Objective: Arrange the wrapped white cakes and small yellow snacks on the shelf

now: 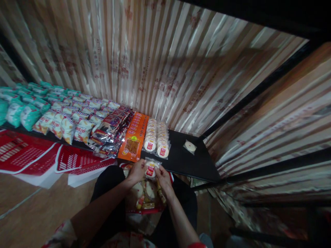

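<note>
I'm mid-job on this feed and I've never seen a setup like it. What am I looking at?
No machine here: these are a person's bare left hand and right hand. The single picture comes from a camera worn on their head, looking forward and down.

Both hands hold one round, clear-wrapped packet near the edge of a black shelf. Along it, left to right: teal bags, white bags, dark packets, an orange packet, two rows of round packets and a lone packet.
</note>
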`<state>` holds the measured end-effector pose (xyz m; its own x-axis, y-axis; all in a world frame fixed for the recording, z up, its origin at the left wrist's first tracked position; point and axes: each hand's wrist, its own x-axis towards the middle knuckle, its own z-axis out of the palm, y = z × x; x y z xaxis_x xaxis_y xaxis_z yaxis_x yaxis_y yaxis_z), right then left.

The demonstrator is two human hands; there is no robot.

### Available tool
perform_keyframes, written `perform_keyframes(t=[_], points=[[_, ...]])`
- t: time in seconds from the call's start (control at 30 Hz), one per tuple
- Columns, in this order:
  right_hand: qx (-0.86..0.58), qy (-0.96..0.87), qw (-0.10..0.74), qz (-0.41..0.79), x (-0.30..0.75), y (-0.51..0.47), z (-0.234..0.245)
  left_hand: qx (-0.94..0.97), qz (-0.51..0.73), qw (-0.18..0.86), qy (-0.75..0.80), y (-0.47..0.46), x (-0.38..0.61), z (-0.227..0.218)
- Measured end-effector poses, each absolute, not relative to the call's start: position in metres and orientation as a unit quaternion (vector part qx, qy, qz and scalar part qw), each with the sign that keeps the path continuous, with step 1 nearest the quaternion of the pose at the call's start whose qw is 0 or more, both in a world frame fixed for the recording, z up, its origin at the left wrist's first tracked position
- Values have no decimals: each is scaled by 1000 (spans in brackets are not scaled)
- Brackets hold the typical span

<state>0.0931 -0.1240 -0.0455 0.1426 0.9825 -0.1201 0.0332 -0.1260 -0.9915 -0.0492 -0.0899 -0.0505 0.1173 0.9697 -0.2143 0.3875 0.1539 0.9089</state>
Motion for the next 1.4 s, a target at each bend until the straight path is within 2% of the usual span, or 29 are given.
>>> perform_keyframes(t=[0.1,0.2,0.47,0.57,0.83,1.4], points=[[-555,-430,500,508,93,-118,-40,575,322,459,596,-85,-46,-48],[-571,-443,506,471,93,-113,-37,582,334,439,597,-79,-44,-43],[-667,-510,480,254,94,-93,-40,608,353,393,592,-61,-41,-28],[-686,-521,464,206,93,-83,-40,610,353,373,603,-52,-40,-26],[-712,-526,438,158,84,-68,-43,627,324,313,636,-34,-35,-26],[-683,-574,440,101,70,-63,-68,634,261,289,668,-19,-30,-16]])
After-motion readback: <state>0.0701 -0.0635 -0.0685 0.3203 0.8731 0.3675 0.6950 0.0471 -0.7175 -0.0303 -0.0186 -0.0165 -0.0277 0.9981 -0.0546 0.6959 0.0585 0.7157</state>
